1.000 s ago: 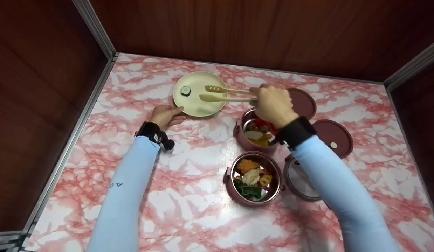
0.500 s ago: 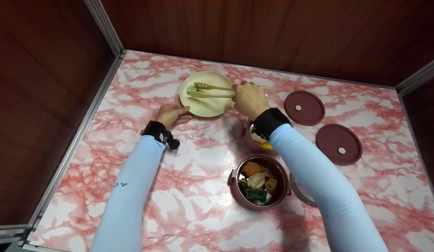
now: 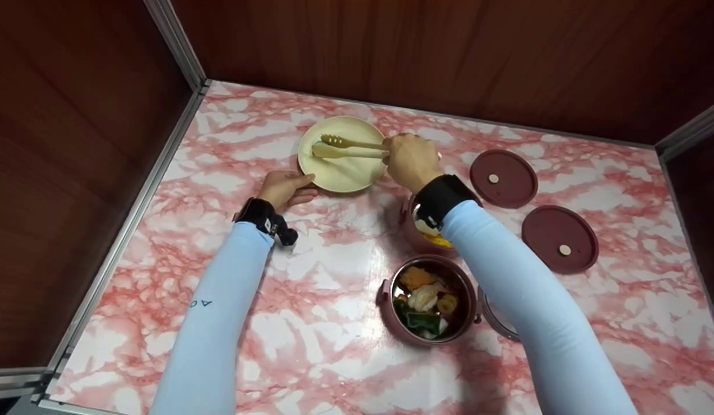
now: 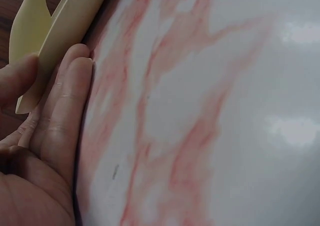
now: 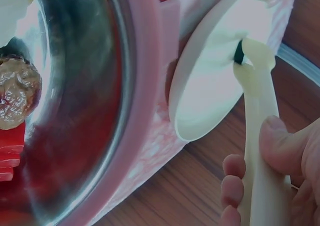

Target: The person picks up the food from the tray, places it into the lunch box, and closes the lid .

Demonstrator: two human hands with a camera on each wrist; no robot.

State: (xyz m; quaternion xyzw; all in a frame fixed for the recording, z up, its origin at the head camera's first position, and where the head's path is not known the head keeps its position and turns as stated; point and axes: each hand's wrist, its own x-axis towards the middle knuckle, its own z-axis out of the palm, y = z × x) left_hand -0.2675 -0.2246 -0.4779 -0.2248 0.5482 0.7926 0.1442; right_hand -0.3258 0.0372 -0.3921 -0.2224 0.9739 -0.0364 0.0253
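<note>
My left hand [image 3: 279,189] holds the near left rim of a cream plate [image 3: 351,177], thumb on top of the edge and fingers below it. In the left wrist view the thumb rests on the plate rim [image 4: 70,41]. My right hand [image 3: 413,160] grips cream tongs [image 3: 336,152], which reach leftward over the plate. Between the tong tips in the right wrist view shows a dark green-edged sushi roll [image 5: 239,52], mostly hidden by them. From the head view the tips cover nearly all of the roll.
A pink pot [image 3: 411,229] with food in it stands under my right wrist, partly hidden. Nearer is a second pot [image 3: 426,341] with several foods. Two dark red lids [image 3: 509,195] [image 3: 555,233] lie to the right. A clear-topped lid [image 3: 495,317] is partly behind my right sleeve.
My right hand has moved left with the tongs, bringing their tips from the plate's middle over the sushi roll. The tips have drawn slightly closer together. My left hand stays at the plate rim.
</note>
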